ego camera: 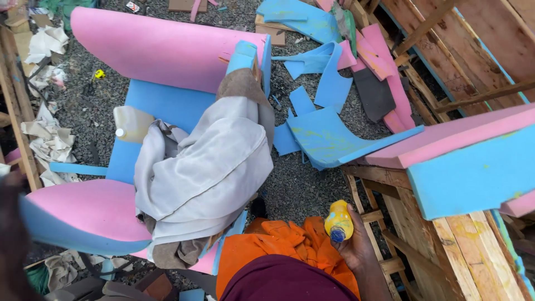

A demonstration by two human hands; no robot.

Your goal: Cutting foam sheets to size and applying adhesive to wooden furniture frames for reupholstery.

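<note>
My right hand (356, 245) is wrapped around a yellow bottle (338, 221) with a blue cap beside the foam-covered chair frame (167, 106); my left hand is out of sight.

One yellow bottle (338, 221), one white jug (132, 124). One chair frame (161, 100), one grey cloth (206, 167), one hand (356, 245) visible

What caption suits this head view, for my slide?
Right hand grips a yellow bottle beside a foam-padded chair.
</note>
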